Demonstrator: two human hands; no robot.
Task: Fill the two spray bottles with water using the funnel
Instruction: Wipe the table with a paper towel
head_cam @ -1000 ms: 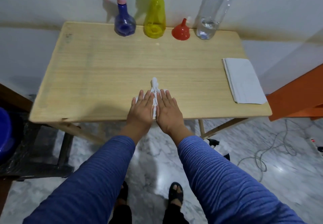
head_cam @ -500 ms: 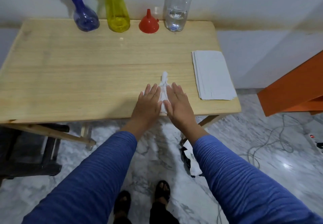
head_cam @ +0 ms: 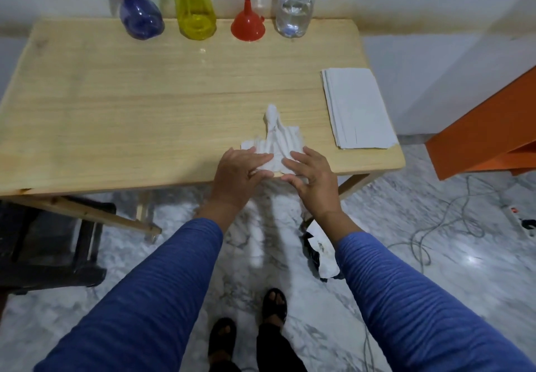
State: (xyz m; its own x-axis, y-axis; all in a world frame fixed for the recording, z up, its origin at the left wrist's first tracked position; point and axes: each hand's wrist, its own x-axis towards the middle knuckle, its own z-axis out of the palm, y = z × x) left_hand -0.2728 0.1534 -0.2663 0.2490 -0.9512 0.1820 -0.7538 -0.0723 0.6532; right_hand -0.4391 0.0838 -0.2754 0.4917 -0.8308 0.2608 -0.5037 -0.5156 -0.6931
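Observation:
At the back edge of the wooden table (head_cam: 116,105) stand a blue spray bottle (head_cam: 140,20), a yellow spray bottle (head_cam: 195,15), a red funnel (head_cam: 248,28) set mouth down, and a clear plastic bottle (head_cam: 293,12) with some water in it. The spray heads are cut off by the top of the view. A crumpled white tissue (head_cam: 275,139) lies near the table's front edge. My left hand (head_cam: 240,171) and my right hand (head_cam: 313,180) rest their fingertips on its near end, palms down and fingers apart, far from the bottles.
A stack of white paper napkins (head_cam: 358,107) lies on the table's right side. Orange furniture (head_cam: 487,139) stands to the right, a black stool (head_cam: 43,244) under the table's left. On the marble floor lie a grey cable (head_cam: 435,232) and crumpled paper (head_cam: 322,255).
Both hands have slid back toward the table's front edge and moved apart, so more of the tissue shows. The view has shifted closer to the table.

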